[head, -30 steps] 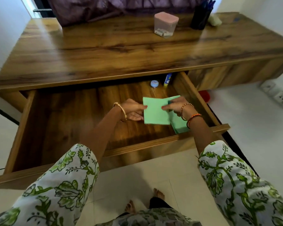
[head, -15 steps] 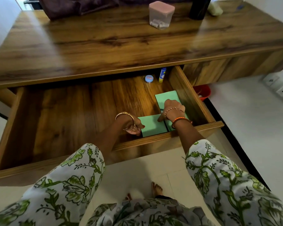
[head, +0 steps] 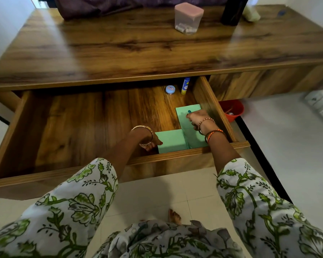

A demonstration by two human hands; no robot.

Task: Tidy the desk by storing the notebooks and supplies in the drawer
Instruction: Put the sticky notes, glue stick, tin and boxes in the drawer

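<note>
Resting in drawer (head: 211,101): 2 green notebooks (head: 171,140); left hand (head: 149,139) grips nearer one's edge; right hand (head: 197,117) presses farther one, fingers relaxed.

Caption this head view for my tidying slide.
Both hands, left hand and right hand, set two green notebooks into the open drawer's front right corner.

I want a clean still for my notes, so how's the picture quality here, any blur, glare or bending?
Head view: wide-angle lens bows the desk edges; window glare streaks its top; sleeves and frame borders smear with motion; the drawer floor and green notebooks stay fairly sharp.
</note>
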